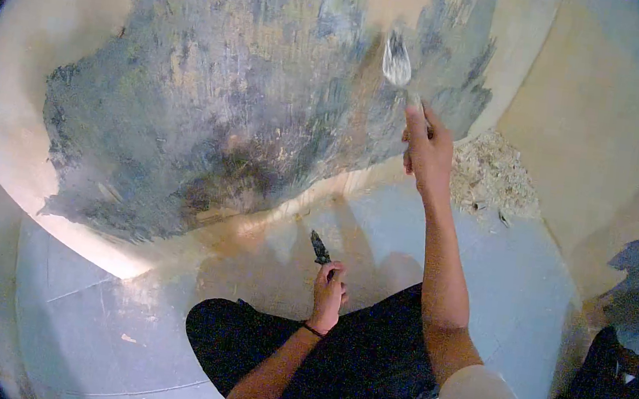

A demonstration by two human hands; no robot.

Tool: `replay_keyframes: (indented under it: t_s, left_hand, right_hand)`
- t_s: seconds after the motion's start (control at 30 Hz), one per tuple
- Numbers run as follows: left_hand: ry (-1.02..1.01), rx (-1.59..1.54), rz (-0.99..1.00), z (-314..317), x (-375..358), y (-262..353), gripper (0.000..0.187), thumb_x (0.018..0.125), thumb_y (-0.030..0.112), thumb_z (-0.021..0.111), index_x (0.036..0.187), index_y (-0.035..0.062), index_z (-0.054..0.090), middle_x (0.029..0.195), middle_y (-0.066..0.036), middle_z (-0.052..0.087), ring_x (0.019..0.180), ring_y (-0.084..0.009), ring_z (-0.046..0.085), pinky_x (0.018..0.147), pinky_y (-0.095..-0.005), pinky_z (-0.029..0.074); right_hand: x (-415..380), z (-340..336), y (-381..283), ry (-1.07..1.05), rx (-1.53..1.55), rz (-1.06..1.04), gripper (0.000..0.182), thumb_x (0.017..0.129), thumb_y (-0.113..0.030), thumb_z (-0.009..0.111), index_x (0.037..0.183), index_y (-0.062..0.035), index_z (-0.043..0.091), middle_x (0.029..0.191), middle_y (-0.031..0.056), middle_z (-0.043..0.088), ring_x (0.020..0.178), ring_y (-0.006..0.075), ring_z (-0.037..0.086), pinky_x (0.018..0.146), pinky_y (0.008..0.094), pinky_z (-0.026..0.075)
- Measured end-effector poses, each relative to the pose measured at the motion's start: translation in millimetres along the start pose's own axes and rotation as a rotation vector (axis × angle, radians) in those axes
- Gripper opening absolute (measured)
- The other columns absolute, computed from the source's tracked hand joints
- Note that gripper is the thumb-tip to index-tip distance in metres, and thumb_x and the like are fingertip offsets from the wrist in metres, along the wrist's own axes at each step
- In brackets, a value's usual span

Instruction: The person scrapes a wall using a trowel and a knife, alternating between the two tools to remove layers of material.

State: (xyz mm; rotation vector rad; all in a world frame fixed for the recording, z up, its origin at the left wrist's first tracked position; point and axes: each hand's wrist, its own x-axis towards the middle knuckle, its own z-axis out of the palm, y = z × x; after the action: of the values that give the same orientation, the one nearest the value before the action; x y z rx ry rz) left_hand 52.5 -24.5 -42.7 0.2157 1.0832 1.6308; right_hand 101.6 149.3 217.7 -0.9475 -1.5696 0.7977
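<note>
My right hand [427, 151] is closed round the handle of a small trowel [397, 61], raised at the curved wall. The trowel's pale, leaf-shaped head has dark streaks and overlaps the dark patch [267, 105] of rough grey-green coating. Lower down, above my lap, my left hand [329, 295] grips a narrow tool with a dark-smeared blade [319, 246] that points up toward the wall's foot. The blade's exact kind is hard to make out under the smears.
A heap of pale flakes [498, 176] lies on the blue-grey floor [513, 279] beside the wall's base. Another curved, cream wall [591, 129] rises at the right, with a dark patch low on it. My crossed legs [365, 349] are in front, and a dark shape [595, 393] stands at the lower right.
</note>
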Motion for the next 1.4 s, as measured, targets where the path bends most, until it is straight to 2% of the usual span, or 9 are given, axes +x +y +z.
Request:
replay_keyframes:
  t_s: [0.07, 0.17, 0.27, 0.37, 0.97, 1.07, 1.17, 1.37, 1.4]
  left_hand:
    - [-0.015, -0.040, -0.006, -1.2, -1.0, -1.0, 0.010, 0.090, 0.021, 0.061, 0.095, 0.0151, 0.054, 0.069, 0.005, 0.039, 0.049, -0.0039, 0.034, 0.040, -0.0206, 0.028]
    - [-0.040, -0.027, -0.017, 0.2, -5.6, -0.3, 0.010, 0.090, 0.021, 0.060, 0.096, 0.0153, 0.054, 0.068, 0.005, 0.039, 0.050, -0.0042, 0.034, 0.041, -0.0208, 0.028]
    - [-0.029, 0.009, -0.046, 2.8, -11.7, 3.7, 0.010, 0.090, 0.022, 0.060, 0.096, 0.0158, 0.054, 0.067, 0.005, 0.039, 0.050, -0.0044, 0.035, 0.041, -0.0208, 0.029]
    - [0.002, 0.034, -0.043, 1.9, -14.8, 5.8, 0.012, 0.090, 0.024, 0.061, 0.097, 0.0165, 0.055, 0.067, 0.005, 0.038, 0.051, -0.0044, 0.036, 0.041, -0.0204, 0.029]
    - [-0.014, -0.090, -0.116, 3.9, -18.6, 11.0, 0.010, 0.090, 0.020, 0.059, 0.098, 0.0155, 0.055, 0.069, 0.005, 0.039, 0.050, -0.0054, 0.036, 0.040, -0.0210, 0.029]
    - [-0.035, -0.138, -0.117, 5.2, -11.9, 13.3, 0.011, 0.090, 0.020, 0.059, 0.098, 0.0158, 0.055, 0.072, 0.005, 0.040, 0.052, -0.0059, 0.038, 0.041, -0.0212, 0.029]
    - [-0.046, -0.068, -0.126, 3.0, -18.2, 10.9, 0.011, 0.090, 0.021, 0.059, 0.099, 0.0169, 0.055, 0.075, 0.004, 0.041, 0.052, -0.0063, 0.039, 0.041, -0.0210, 0.029]
    - [-0.002, -0.108, -0.163, 4.6, -11.9, 14.4, 0.008, 0.090, 0.022, 0.058, 0.097, 0.0181, 0.056, 0.076, 0.004, 0.041, 0.053, -0.0070, 0.039, 0.042, -0.0213, 0.029]
    - [-0.008, -0.105, -0.154, 5.1, -11.7, 16.0, 0.008, 0.090, 0.022, 0.058, 0.097, 0.0182, 0.056, 0.076, 0.004, 0.041, 0.053, -0.0070, 0.039, 0.042, -0.0214, 0.030]
  right_hand:
    - [-14.1, -5.1, 0.3, -0.040, -0.037, 0.058, 0.062, 0.090, -0.043, 0.058, 0.132, 0.0008, 0.048, 0.063, 0.0028, 0.051, 0.037, 0.0081, 0.042, 0.033, 0.0244, 0.032]
    - [3.5, 11.2, 4.5, -0.109, -0.155, 0.068, 0.061, 0.086, -0.049, 0.061, 0.129, -0.0068, 0.054, 0.062, 0.0049, 0.057, 0.039, 0.0124, 0.048, 0.038, 0.0289, 0.040]
    - [2.0, 9.0, 9.0, -0.092, -0.093, -0.012, 0.062, 0.089, -0.042, 0.058, 0.131, 0.0026, 0.048, 0.062, 0.0027, 0.050, 0.036, 0.0082, 0.041, 0.033, 0.0251, 0.031]
    - [-23.1, -2.1, 6.8, -0.068, -0.082, 0.100, 0.062, 0.089, -0.042, 0.059, 0.131, 0.0033, 0.047, 0.062, 0.0031, 0.051, 0.037, 0.0081, 0.042, 0.033, 0.0253, 0.032]
    - [-6.1, -8.7, 29.4, -0.079, -0.148, 0.075, 0.059, 0.089, -0.046, 0.058, 0.128, -0.0015, 0.054, 0.061, 0.0031, 0.051, 0.037, 0.0085, 0.044, 0.033, 0.0259, 0.034]
    - [-19.5, -8.5, 31.7, -0.087, -0.145, 0.046, 0.059, 0.089, -0.045, 0.058, 0.129, -0.0014, 0.053, 0.061, 0.0033, 0.052, 0.037, 0.0088, 0.044, 0.034, 0.0261, 0.035]
    - [24.7, 13.4, 26.7, -0.095, -0.128, -0.069, 0.061, 0.089, -0.046, 0.058, 0.129, -0.0010, 0.052, 0.061, 0.0031, 0.051, 0.037, 0.0089, 0.044, 0.034, 0.0264, 0.035]
    - [-20.3, -7.4, 35.6, -0.122, -0.118, 0.135, 0.063, 0.089, -0.048, 0.057, 0.129, 0.0000, 0.051, 0.061, 0.0030, 0.051, 0.038, 0.0091, 0.045, 0.035, 0.0256, 0.035]
    - [-9.3, -1.7, 38.2, -0.102, -0.145, 0.042, 0.063, 0.089, -0.048, 0.057, 0.129, 0.0000, 0.052, 0.061, 0.0029, 0.051, 0.038, 0.0090, 0.045, 0.035, 0.0254, 0.035]
